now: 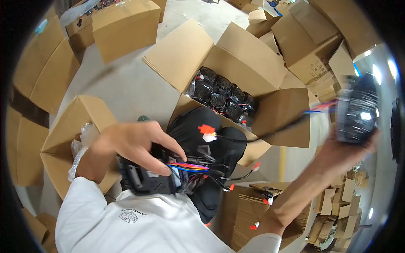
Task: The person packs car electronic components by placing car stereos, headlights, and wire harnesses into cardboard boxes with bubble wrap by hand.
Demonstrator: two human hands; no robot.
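My right hand (348, 147) is raised at the far right, gripping a black, film-wrapped bundle (358, 111) slightly smeared by motion. A black cable (278, 128) trails from it leftward, ending in red and white connectors (208, 131). Across my lap lies a black plastic unit (147, 179) with loose wiring. Over it, my left hand (137, 143) has its thumb and forefinger apart, their tips beside a bunch of coloured wires (190, 167). More red-tipped plugs (230, 187) hang off the lap. Clear plastic partly covers the wiring.
Ahead stands an open carton (282, 111) holding several black wrapped bundles (219, 90). An open box with bubble wrap (80, 145) is at my left. Flattened cardboard (249, 215) and another connector (254, 226) are at lower right. Cartons (126, 27) line the back.
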